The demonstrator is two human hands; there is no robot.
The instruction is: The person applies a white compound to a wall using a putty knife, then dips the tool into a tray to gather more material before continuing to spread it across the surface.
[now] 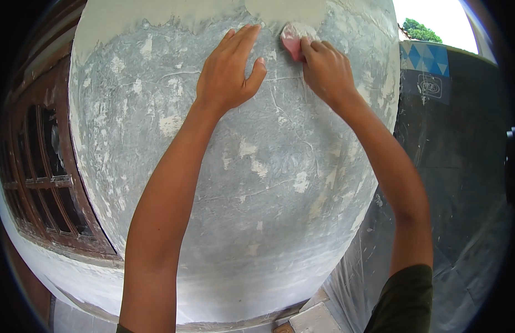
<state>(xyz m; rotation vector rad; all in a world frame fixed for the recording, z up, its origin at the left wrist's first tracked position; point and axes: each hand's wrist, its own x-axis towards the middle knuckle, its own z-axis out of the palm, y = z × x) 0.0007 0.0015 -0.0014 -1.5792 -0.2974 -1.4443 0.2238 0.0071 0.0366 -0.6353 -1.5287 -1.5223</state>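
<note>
My right hand (330, 71) grips a pink putty spreader (292, 46) smeared with pale putty and holds it at the grey wall (213, 150). Its blade is near the lower border of a smooth cream putty coat (202, 8) that covers the wall's top. To the left, my left hand (227, 75) is at the wall with fingers stretched upward and thumb apart, holding nothing. Around both hands the grey surface is rough, with cracks and scattered pale patches.
A brown wooden window frame (74, 194) with dark panes borders the wall on the left. Dark sheeting (446, 155) with a blue-and-white printed strip (429, 58) hangs at the right. Pale flat pieces (315, 319) lie at the wall's foot.
</note>
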